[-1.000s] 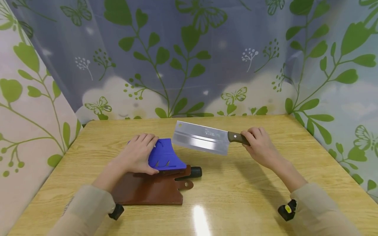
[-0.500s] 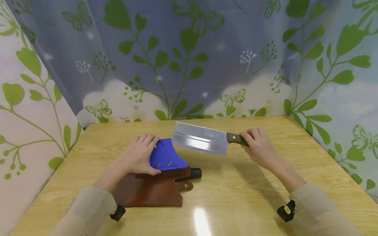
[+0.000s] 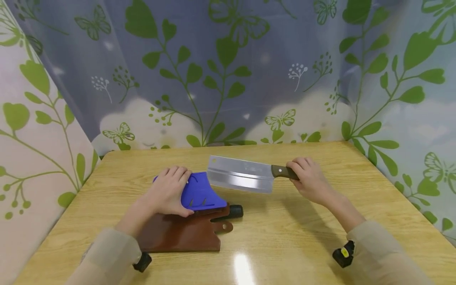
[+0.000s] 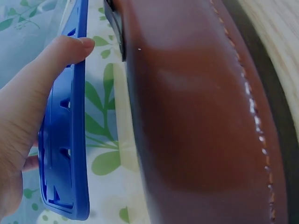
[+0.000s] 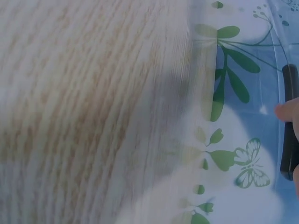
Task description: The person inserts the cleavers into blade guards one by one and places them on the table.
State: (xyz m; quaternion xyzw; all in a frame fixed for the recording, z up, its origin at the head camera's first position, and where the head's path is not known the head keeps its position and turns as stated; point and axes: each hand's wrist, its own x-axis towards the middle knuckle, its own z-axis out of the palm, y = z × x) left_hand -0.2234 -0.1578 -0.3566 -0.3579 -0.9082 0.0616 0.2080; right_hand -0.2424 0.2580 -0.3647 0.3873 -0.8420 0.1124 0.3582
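My right hand (image 3: 311, 181) grips the dark wooden handle (image 3: 281, 171) of a cleaver, held level above the table. The broad steel blade (image 3: 240, 174) points left, its far end close beside a blue plastic blade guard (image 3: 200, 194); I cannot tell whether they touch. My left hand (image 3: 167, 192) holds that guard tilted, thumb on the near edge and fingers over the far side. Below it lies a brown leather sheath (image 3: 189, 239), from which a black handle (image 3: 236, 211) sticks out. The right wrist view shows only part of the cleaver's handle (image 5: 289, 154) at its edge.
The wooden table (image 3: 295, 253) spreads around both hands. A printed curtain (image 3: 263, 79) with leaves and butterflies stands behind its far edge and along both sides. Something grey is partly hidden by the left sleeve (image 3: 107, 253).
The cleaver has come down a little and tilts less. The blue guard stays in my left hand beside its tip, and the leather sheath lies where it was. The head view has shifted slightly.
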